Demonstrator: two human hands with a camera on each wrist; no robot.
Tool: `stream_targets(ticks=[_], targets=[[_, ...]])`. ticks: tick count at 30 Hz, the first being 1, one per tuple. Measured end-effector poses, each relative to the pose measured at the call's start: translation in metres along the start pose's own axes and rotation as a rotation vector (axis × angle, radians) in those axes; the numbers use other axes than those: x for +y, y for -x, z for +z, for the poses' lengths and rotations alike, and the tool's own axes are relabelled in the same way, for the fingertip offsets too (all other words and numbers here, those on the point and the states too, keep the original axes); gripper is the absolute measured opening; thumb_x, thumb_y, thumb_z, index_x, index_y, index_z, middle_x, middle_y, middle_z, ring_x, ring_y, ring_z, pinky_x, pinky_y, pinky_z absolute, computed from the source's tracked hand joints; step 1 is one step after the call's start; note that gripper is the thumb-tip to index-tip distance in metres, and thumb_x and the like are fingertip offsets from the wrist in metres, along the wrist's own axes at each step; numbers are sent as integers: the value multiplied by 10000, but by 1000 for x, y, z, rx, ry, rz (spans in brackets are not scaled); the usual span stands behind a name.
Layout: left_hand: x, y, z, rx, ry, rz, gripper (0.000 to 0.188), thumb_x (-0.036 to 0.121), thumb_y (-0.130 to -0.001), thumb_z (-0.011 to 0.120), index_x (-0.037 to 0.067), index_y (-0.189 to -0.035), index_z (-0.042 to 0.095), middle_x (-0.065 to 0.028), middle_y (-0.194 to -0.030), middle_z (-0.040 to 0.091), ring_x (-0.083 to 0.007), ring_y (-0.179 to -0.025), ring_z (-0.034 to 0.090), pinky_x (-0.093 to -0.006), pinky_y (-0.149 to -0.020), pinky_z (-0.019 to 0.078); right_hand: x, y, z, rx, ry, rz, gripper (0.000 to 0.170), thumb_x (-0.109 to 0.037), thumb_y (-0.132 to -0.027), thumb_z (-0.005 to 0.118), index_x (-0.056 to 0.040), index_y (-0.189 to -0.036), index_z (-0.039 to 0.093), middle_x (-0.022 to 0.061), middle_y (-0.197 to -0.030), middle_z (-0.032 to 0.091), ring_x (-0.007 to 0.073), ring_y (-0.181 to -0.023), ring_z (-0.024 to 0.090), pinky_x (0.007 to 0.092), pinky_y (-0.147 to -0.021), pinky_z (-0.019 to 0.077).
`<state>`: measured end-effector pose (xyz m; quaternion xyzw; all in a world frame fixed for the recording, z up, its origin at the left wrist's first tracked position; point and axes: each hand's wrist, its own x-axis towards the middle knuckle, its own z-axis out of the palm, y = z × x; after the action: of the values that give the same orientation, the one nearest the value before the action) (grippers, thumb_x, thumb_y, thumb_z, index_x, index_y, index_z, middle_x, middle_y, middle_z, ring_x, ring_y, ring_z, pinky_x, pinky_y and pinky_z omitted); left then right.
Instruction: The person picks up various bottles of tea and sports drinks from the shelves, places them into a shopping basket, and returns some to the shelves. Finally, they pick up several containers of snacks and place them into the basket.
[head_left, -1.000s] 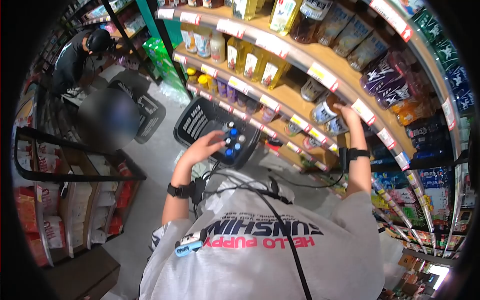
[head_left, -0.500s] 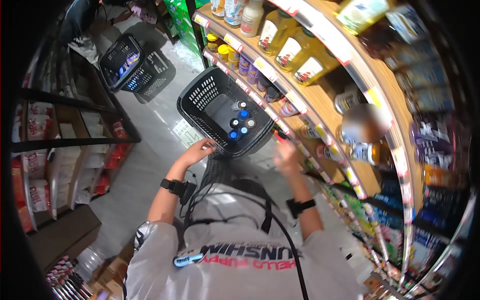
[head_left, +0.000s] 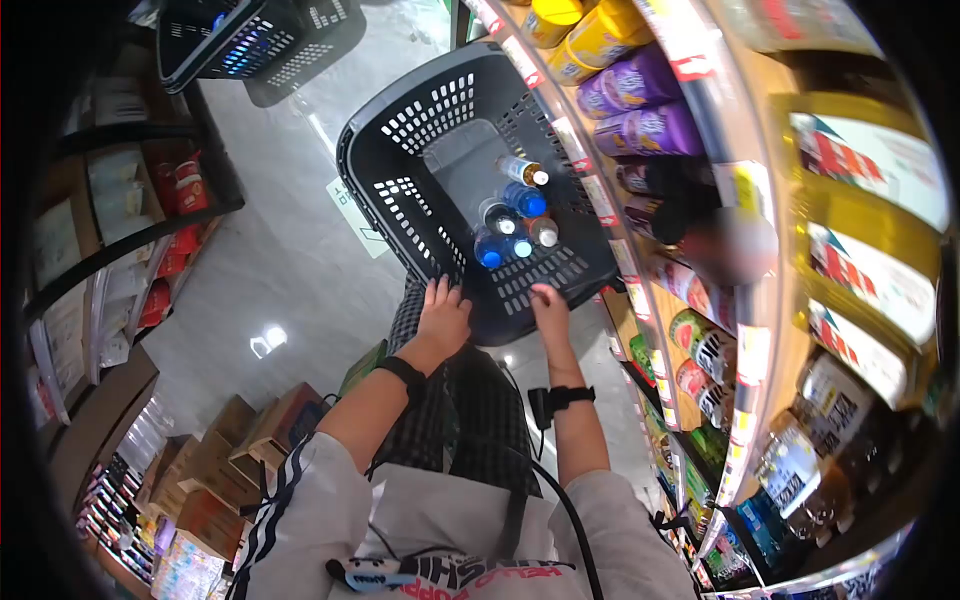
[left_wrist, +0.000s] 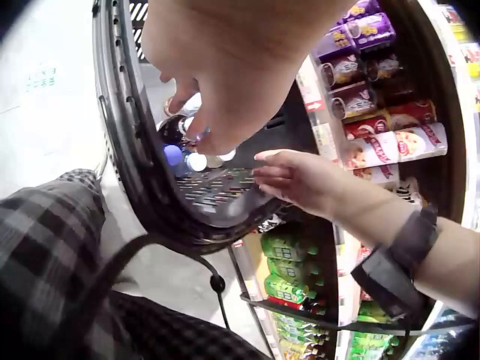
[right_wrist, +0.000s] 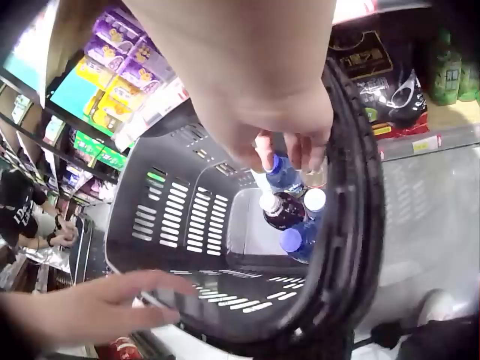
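Note:
A dark grey basket [head_left: 405, 105] stands on the floor with several capped bottles [head_left: 525, 200] grouped inside, blue and white caps upward. My left hand [head_left: 445, 318] hangs over its near left rim, fingers loosely bent and holding nothing visible. Beside the near right part of the rim is my right hand [head_left: 550, 318], its fingers slightly bent and empty. In the left wrist view the right hand [left_wrist: 300, 178] is over the basket's edge; in the right wrist view the left hand [right_wrist: 112, 300] has its fingers extended near the side wall.
Shelves [head_left: 650, 330] with purple and yellow packs and large yellow bottles run along the right. A second basket [head_left: 230, 50] is at the top left. Cardboard boxes [head_left: 215, 460] are stacked at the lower left. Another person [right_wrist: 30, 217] shows at the left of the right wrist view.
My right hand has come down from the shelf to the basket's near rim. The left hand has moved right to the rim. The view has shifted closer to the basket.

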<state>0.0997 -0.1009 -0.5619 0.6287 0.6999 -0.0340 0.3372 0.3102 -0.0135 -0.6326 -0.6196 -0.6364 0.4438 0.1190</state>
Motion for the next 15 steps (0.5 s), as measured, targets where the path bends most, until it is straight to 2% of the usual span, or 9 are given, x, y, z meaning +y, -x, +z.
stream_targets(ticks=[2, 5, 6, 9, 10, 13, 14, 15], targets=[[-20, -15, -6, -63, -112, -32, 397, 293, -727, 625, 78, -1059, 597, -138, -1254, 458, -338, -1272, 285, -482, -1070, 166, 5, -36, 11, -32, -60, 136, 205, -106, -797, 605, -94, -1000, 622, 91, -853, 632, 171, -798, 603, 298, -732, 467], [-57, -25, 10, 19, -70, 152, 410, 341, -762, 602, 84, -1082, 593, -142, -1278, 441, -339, -1277, 276, -485, -1071, 151, 19, -79, 46, -97, -222, 353, 313, -108, -799, 600, -127, -1111, 573, 60, -857, 611, 151, -821, 578, 287, -741, 451], [-57, -26, 3, -31, -93, 185, 423, 373, -791, 575, 91, -1106, 585, -132, -1291, 436, -331, -1280, 273, -478, -1072, 147, 24, -89, 58, -118, -291, 425, 361, -108, -801, 599, -140, -1158, 550, 48, -860, 603, 145, -831, 569, 283, -745, 445], [-67, -27, -2, -78, 16, 278, 419, 357, -791, 579, 96, -1119, 577, -121, -1293, 438, -324, -1281, 274, -466, -1072, 155, 7, -109, 92, -175, -689, 648, 533, -144, -810, 611, -214, -1301, 417, 41, -994, 542, 168, -839, 538, 297, -814, 425], [-69, -28, -5, -88, 40, 297, 455, 337, -763, 606, 95, -1146, 560, -114, -1293, 441, -315, -1281, 281, -463, -1072, 162, 6, -116, 102, -184, -817, 608, 523, -179, -826, 603, -252, -1298, 390, 74, -1019, 528, 192, -887, 537, 345, -862, 406], [-75, -30, -13, -115, 96, 345, 491, 310, -727, 634, 90, -1157, 550, -116, -1285, 449, -308, -1278, 292, -461, -1074, 167, 15, -141, 123, -208, -748, 770, 389, -197, -836, 598, -205, -1199, 459, 80, -995, 540, 199, -863, 555, 343, -816, 448], [-76, -31, -16, -136, 123, 346, 536, 301, -700, 647, 84, -1176, 532, -122, -1275, 456, -305, -1276, 298, -460, -1076, 171, 23, -150, 126, -220, -771, 780, 306, -226, -834, 616, -178, -1106, 486, 73, -949, 553, 199, -818, 575, 336, -742, 491], [-77, -32, -17, -143, 152, 342, 542, 302, -700, 647, 83, -1181, 527, -124, -1275, 456, -306, -1275, 298, -461, -1076, 169, 24, -155, 125, -232, -731, 789, 297, -231, -830, 624, -175, -1089, 493, 67, -929, 557, 192, -801, 579, 332, -717, 499]])
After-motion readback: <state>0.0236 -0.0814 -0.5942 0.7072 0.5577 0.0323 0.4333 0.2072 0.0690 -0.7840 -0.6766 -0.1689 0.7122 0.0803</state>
